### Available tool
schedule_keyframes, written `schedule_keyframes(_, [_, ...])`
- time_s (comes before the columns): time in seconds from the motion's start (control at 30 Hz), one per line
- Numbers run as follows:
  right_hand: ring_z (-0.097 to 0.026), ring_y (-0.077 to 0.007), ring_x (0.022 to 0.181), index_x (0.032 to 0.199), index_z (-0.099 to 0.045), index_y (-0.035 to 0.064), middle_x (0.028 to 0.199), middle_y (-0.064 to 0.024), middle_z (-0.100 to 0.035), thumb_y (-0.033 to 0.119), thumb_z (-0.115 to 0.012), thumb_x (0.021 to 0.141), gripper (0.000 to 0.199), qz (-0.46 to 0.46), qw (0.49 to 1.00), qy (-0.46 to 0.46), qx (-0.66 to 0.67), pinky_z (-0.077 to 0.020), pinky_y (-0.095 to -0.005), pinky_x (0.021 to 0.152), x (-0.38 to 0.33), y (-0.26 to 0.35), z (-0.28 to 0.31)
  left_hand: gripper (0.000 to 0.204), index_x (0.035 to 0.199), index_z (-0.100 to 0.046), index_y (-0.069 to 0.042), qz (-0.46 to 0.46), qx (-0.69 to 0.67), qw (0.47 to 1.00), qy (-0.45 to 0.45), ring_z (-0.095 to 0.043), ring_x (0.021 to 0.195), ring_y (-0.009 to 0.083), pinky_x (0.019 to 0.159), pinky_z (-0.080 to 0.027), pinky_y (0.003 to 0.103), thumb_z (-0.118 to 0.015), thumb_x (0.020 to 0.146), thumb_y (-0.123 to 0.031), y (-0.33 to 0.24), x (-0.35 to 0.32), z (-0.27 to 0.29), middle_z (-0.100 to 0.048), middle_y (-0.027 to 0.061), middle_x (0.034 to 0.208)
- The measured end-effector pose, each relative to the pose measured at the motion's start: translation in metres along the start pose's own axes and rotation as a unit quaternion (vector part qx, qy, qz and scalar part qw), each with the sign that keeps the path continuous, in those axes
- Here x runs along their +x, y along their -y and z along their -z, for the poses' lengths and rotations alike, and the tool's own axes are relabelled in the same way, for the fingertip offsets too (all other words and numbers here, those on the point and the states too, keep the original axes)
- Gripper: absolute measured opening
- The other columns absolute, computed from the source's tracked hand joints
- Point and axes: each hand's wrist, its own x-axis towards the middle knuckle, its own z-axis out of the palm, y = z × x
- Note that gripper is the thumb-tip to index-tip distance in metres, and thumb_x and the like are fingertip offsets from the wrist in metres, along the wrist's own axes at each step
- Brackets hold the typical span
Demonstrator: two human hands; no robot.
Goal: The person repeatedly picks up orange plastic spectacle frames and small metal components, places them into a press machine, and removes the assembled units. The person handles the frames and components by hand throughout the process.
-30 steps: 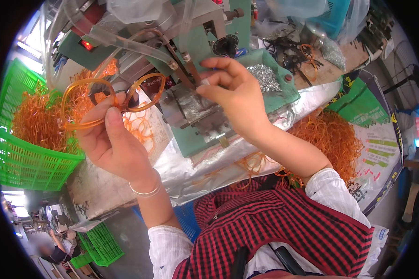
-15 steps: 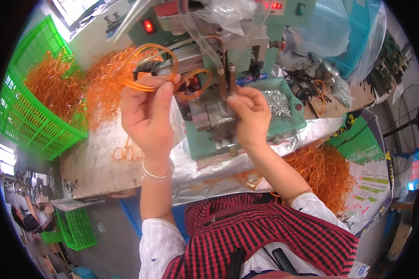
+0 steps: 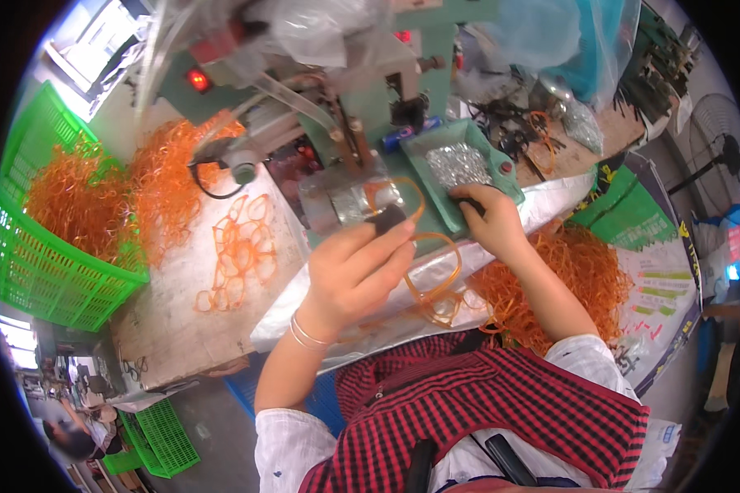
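Orange loops [image 3: 423, 271] in left hand [image 3: 349, 275] (seemingly pinched), machine [image 3: 345, 201] close.

Bright daylight, fisheye-bent, blurred rim.

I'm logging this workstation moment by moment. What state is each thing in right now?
left hand: pinching an orange loop near the machine
right hand: fingers in the green tray, on the silver bits
red lamp: lit
green basket: heaped with orange loops
bench: a few loops lying flat
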Motion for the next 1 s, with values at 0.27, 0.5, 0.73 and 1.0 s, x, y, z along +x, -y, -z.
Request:
schedule_keyframes(0.27, [-0.067, -0.0284, 0.094, 0.101, -0.071, 0.0071, 0.099, -0.0116, -0.07, 0.004, -0.066, 0.083, 0.018, -0.001, 0.994, -0.11, 0.002, -0.0521, -0.0375, 0.083, 0.019, -0.023, 0.015, 0.027, 0.093, -0.068, -0.011, 0.022, 0.014, 0.999, -0.027, -0.06, 0.074, 0.022, 0.059, -0.051, 0.03, -0.074, 0.069, -0.003, 0.002, -0.011, -0.015, -0.073, 0.0031, 0.109])
schedule_keyframes(0.5, [-0.061, -0.0331, 0.09, 0.085, -0.071, 0.0091, 0.087, -0.0104, -0.062, 0.01, -0.072, 0.076, 0.009, 0.113, 0.972, -0.071, -0.195, -0.0502, -0.0435, 0.081, 0.022, -0.013, -0.014, 0.029, 0.098, -0.067, -0.008, 0.036, -0.002, 0.999, -0.038, -0.057, 0.06, 0.0224, 0.053, -0.048, 0.03, -0.078, 0.073, 0.001, -0.002, -0.016, -0.015, -0.075, 0.0086, 0.105])
schedule_keyframes(0.73, [-0.068, -0.0313, 0.084, 0.093, -0.069, 0.0036, 0.09, -0.0151, -0.069, 0.014, -0.069, 0.086, 0.013, -0.014, 0.996, -0.083, -0.035, -0.0516, -0.0387, 0.073, 0.05, -0.012, -0.018, 0.022, 0.099, -0.066, -0.006, 0.188, 0.029, 0.98, -0.052, -0.067, 0.095, 0.0314, 0.078, -0.053, 0.041, -0.072, 0.077, -0.004, -0.059, -0.051, 0.008, -0.069, 0.0181, 0.121])
schedule_keyframes(1.0, [-0.068, -0.0254, 0.088, 0.1, -0.072, 0.0031, 0.096, -0.0125, -0.07, 0.005, -0.065, 0.089, 0.014, 0.072, 0.989, -0.126, 0.007, -0.0519, -0.032, 0.078, 0.04, 0.001, -0.007, 0.018, 0.097, -0.071, -0.003, 0.302, 0.257, 0.917, -0.038, -0.063, 0.102, 0.0293, 0.092, -0.048, 0.038, -0.068, 0.082, 0.006, 0.031, -0.045, 0.098, -0.069, 0.0127, 0.106])
